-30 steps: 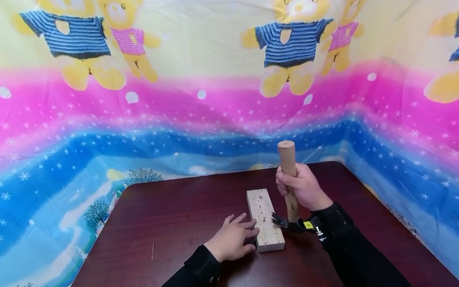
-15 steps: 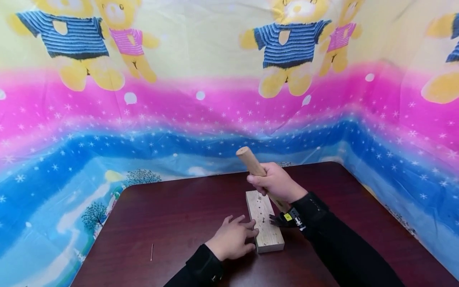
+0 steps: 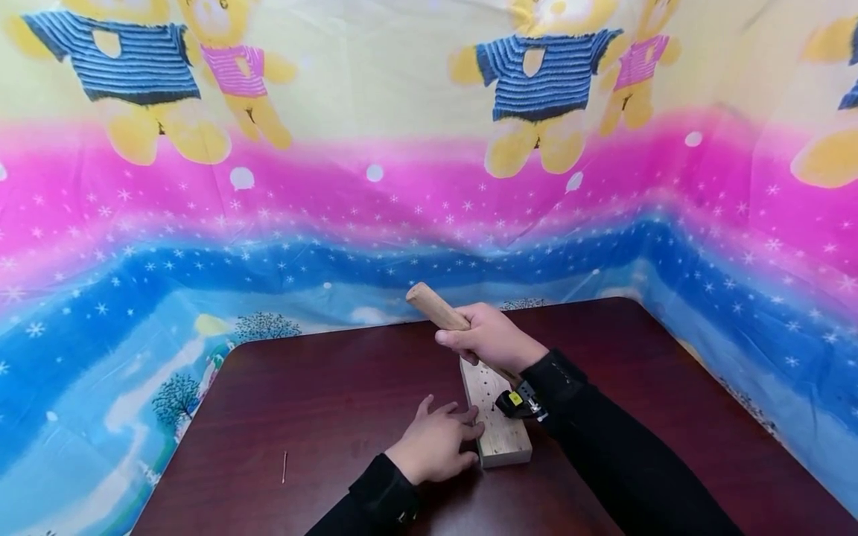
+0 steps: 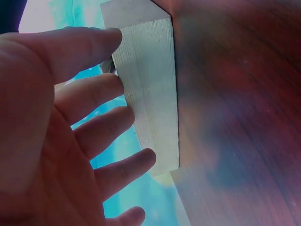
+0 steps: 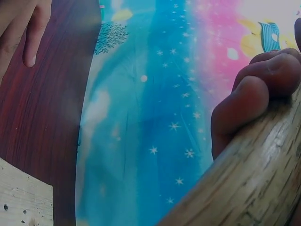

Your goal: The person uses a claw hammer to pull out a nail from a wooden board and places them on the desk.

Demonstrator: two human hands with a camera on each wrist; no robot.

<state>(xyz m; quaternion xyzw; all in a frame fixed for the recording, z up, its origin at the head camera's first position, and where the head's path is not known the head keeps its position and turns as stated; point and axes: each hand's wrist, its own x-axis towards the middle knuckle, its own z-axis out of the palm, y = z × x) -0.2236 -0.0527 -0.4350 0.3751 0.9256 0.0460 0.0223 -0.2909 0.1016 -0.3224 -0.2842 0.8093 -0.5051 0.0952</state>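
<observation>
What worries us most is how lightly the block [image 3: 503,447] seems braced. It lies on the surface [image 3: 335,394] roughly midway between the left and right edges, its far end toward the far edge. Our left hand [image 3: 436,443] has its fingers spread, tips at the block's left side rather than over its top, so we judge that a sideways pull could slide or tip the block. Our right hand [image 3: 492,335] has its fingers curled round the hammer [image 3: 436,307], whose handle slants up toward the far left corner; its head, partly hidden at the wrist, is over the block near the left fingertips. A slip there could catch them. A loose nail [image 3: 284,467] lies well apart, near the left edge, where a sweeping sleeve might roll it off.
</observation>
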